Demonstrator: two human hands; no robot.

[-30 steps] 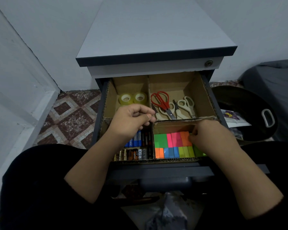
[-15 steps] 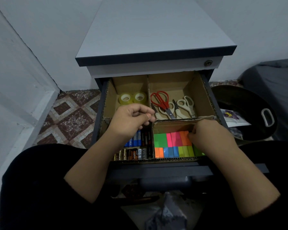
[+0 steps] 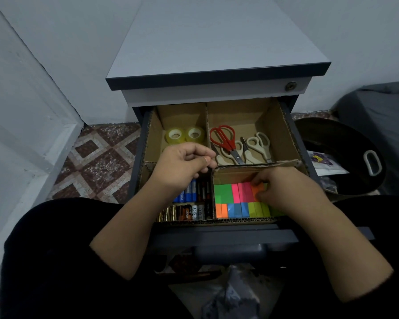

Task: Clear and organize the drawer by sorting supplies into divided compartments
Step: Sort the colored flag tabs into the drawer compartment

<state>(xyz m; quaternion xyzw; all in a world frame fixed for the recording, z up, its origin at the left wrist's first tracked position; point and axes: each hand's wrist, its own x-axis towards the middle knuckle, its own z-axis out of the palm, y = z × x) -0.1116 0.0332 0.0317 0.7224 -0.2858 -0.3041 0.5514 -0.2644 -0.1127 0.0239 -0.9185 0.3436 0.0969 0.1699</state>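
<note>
Along the left edge of the frame runs a pale wall and a patch of patterned floor tiles (image 3: 95, 164), and right of them the open drawer (image 3: 138, 157) of a grey cabinet (image 3: 217, 42) fills the centre, fitted with a cardboard divider (image 3: 209, 125) that makes four compartments. Two tape rolls (image 3: 184, 135) sit in the upper left compartment. Below them, the left hand (image 3: 182, 169) hovers over the lower left compartment with its fingers curled together; whether it pinches anything cannot be told. Under it lie batteries (image 3: 189, 203), packed side by side in rows. Right of centre, the upper right compartment holds scissors (image 3: 237, 146), one red pair and pale ones overlapping. Beneath, the lower right compartment carries the sticky notes (image 3: 235, 199), small neon pads standing in two tidy rows, and the right hand (image 3: 283, 192) rests on the orange pad at the right end, fingertips pinching or nudging it. These pads look light and fairly stiff as blocks, yet loose sheets could fan or bend, so they are probably best taken by the two long sides, squeezing the whole stack. At the far right of the frame a dark basin (image 3: 346, 157) with a white handle stands on the floor beside the cabinet.
</note>
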